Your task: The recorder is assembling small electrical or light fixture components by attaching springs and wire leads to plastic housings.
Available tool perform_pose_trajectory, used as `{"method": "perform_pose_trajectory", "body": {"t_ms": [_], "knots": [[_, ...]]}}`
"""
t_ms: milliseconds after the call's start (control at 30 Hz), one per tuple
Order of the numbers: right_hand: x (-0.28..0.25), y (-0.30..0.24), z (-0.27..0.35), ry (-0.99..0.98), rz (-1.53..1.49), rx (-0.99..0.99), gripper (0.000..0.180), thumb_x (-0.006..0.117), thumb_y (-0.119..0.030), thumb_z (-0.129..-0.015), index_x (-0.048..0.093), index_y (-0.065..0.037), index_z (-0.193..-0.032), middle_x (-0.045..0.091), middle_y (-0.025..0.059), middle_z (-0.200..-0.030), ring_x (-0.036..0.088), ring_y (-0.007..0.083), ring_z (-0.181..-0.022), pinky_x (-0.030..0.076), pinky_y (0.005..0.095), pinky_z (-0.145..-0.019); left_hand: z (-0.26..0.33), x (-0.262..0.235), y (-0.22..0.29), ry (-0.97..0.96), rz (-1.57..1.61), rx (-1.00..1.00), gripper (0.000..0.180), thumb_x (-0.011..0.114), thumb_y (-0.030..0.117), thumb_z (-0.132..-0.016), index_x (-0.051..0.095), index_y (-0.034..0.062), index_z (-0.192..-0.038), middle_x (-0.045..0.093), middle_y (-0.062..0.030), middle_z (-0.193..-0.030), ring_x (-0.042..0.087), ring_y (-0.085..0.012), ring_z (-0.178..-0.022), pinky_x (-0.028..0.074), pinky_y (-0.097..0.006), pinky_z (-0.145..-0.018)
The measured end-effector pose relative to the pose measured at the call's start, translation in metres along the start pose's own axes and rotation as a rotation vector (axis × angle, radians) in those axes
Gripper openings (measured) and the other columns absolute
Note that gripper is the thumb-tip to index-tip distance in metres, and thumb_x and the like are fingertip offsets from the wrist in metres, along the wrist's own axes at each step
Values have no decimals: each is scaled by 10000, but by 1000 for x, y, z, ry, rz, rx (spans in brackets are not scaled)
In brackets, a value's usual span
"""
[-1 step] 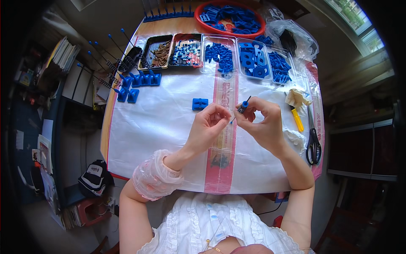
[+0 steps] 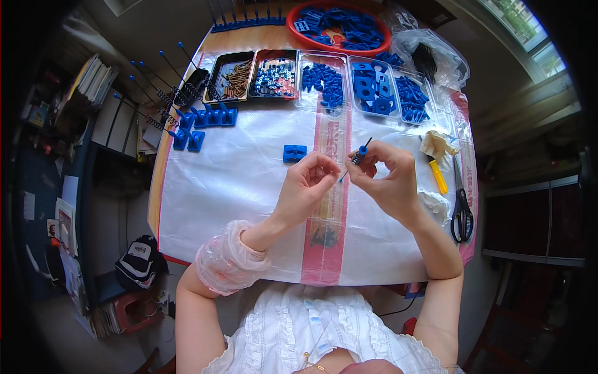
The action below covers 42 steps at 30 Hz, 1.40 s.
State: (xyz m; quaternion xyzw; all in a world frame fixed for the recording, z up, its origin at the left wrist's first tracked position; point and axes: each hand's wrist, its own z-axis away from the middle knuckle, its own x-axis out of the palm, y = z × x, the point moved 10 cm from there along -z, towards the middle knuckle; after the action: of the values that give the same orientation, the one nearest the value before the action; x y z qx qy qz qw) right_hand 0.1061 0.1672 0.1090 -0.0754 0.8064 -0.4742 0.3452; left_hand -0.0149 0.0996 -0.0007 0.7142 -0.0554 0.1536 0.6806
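Note:
My right hand (image 2: 389,184) is closed in a pinch on a thin dark rod with a coiled spring (image 2: 357,158) and a blue piece around it. The rod slants, its upper end pointing away to the right; a small blue tip (image 2: 341,180) shows at its lower end between my hands. My left hand (image 2: 309,182) is closed too, thumb and fingertips together just left of that tip. Whatever the left fingertips hold is too small to make out. Just beyond the left hand, a blue plastic base (image 2: 294,153) lies on the white sheet (image 2: 237,181).
Along the far side stand trays of screws (image 2: 238,81), nuts (image 2: 273,80) and blue parts (image 2: 324,81), plus a red basin (image 2: 381,47). Blue bases with upright sprung rods (image 2: 218,116) stand at left. A yellow-handled tool (image 2: 438,176) and scissors (image 2: 461,218) lie at right.
The rod with its spring has tilted slightly to the right in my right hand. My left hand looks unmoved.

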Motion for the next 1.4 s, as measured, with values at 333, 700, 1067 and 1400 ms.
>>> {"method": "perform_pose_trajectory", "body": {"t_ms": [333,700,1067,1400], "knots": [[1,2,-2,-8,-53,14,108,811,-31,-825,714,6,-854,686,17,-732,578,52,-642,474,225,-590,1,-2,1,12,-29,-2,73,659,0,-988,646,26,-1055,670,17,-967,621,-24,-909,489,-189,-836],[-4,3,-3,-16,-86,41,100,800,-44,-851,711,0,-856,677,2,-733,562,41,-648,462,217,-597,1,0,4,16,-11,32,95,646,3,-999,641,21,-1092,655,15,-968,610,-23,-888,489,-187,-801],[-67,13,31,208,-335,178,72,744,-4,-926,739,25,-991,733,47,-836,676,80,-737,503,211,-646,4,20,-7,-127,-39,-63,219,536,124,-1099,632,9,-1257,698,-52,-1050,657,-89,-909,549,-231,-825],[-75,87,78,457,-753,294,45,669,-23,-973,686,8,-1002,636,34,-759,553,86,-626,453,273,-628,13,37,-24,-241,-5,-233,209,620,75,-1055,660,-47,-1220,749,-119,-1057,724,-134,-929,593,-261,-844]]}}
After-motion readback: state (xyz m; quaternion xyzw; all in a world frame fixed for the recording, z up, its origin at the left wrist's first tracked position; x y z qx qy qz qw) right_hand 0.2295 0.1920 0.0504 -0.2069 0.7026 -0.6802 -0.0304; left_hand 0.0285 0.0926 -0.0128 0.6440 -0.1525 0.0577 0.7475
